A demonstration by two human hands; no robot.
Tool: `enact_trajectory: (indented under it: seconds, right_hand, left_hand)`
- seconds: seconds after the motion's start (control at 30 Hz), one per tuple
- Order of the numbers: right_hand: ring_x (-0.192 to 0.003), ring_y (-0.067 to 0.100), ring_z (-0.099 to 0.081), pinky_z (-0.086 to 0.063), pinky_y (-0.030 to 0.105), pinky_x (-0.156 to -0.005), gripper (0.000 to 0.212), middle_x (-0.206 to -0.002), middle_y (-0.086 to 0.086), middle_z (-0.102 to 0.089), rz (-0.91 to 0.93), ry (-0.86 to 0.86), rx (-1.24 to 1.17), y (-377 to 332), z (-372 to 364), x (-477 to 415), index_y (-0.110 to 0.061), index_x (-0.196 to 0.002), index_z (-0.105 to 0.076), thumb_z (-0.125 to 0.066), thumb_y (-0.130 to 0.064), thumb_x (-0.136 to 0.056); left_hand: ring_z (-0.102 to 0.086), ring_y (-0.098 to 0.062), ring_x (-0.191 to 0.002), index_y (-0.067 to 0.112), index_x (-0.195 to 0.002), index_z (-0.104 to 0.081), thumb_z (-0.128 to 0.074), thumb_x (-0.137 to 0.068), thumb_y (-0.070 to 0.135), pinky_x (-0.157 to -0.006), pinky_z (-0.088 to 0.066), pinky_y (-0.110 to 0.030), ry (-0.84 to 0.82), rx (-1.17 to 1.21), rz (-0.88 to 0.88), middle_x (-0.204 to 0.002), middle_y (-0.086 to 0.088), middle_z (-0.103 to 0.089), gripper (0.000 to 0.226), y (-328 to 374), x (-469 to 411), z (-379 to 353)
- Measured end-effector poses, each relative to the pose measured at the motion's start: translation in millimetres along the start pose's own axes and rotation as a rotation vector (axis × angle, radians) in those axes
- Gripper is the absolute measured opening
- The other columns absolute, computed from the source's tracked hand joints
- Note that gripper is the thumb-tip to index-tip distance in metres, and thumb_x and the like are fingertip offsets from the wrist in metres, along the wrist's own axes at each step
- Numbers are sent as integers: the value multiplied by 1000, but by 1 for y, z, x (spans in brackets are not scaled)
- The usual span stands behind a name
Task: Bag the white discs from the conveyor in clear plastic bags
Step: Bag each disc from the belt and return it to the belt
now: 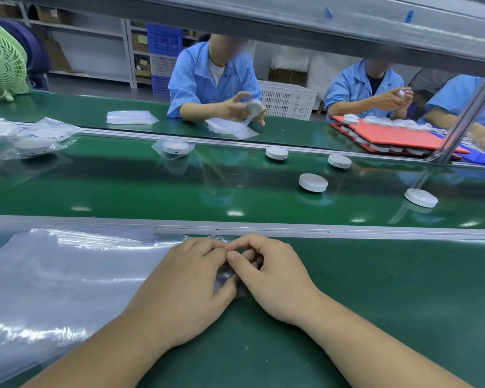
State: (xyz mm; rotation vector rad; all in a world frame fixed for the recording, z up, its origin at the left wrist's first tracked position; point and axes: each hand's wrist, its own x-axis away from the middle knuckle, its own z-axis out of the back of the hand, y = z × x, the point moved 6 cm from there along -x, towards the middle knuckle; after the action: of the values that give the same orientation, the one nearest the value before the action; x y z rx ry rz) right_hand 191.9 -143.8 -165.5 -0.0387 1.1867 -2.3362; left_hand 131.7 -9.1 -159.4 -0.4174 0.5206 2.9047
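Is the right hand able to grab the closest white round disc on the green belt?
Probably yes. Only the low metal rail lies between the right hand and the white round disc. But it pinches a small clear plastic bag with the left hand.

green conveyor belt [151, 191]; white discs [313, 182]; clear bags [53, 275]; red trays [403, 138] at two o'clock; pale green fan [0, 60] at ten o'clock; blue coats [191, 77].
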Motion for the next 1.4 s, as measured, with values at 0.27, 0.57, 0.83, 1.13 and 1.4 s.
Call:
enact_trajectory:
  seconds: [0.27, 0.57, 0.83, 1.13, 1.4]
  right_hand:
    - [-63, 6, -66, -57, 32, -70, 13, -73, -11, -69, -1, 4, 8, -1, 1, 1, -42, -100, -68, -59, -43, -90]
    - [-64, 8, -69, -58, 36, -73, 13, -73, -10, -70, 3, -14, -32, -5, 1, 2, -44, -105, -66, -62, -38, -94]
    - [-137, -2, -36, -44, 38, -108, 34, -148, -25, -35, 44, 210, 192, 7, 27, -14, -58, -121, -57, -58, -54, -87]
    - [-158, 29, 6, -11, 52, -125, 45, -172, 10, 4, -176, -17, 816, 62, 68, -140, -53, -138, -56, -37, -67, -101]
    - [-152, 28, -26, -26, 48, -119, 51, -170, -2, -21, -185, -56, 992, 90, 69, -188, -43, -147, -51, -34, -62, -104]
  left_hand:
    - [-39, 1, -116, 44, -121, -55, -29, -91, 58, -102, -34, -20, 4, 6, -1, -119, 30, -48, 41, 3, 0, 3]
    - [-41, -1, -107, 45, -115, -54, -30, -87, 57, -96, -38, -22, 10, 24, 15, -110, 28, -51, 38, 4, -1, 5]
    - [-40, 11, -123, 41, -121, -66, -50, -98, 49, -96, -30, -8, 39, 112, 87, -129, 32, -51, 30, -13, -3, 6]
    - [-36, 14, -121, 45, -135, -54, -51, -98, 49, -97, -31, -8, 85, 189, 109, -130, 33, -49, 37, -17, -2, 5]
    - [-32, 11, -122, 34, -119, -71, -49, -101, 44, -86, -17, 9, 87, 219, 69, -126, 27, -53, 30, -13, -3, 7]
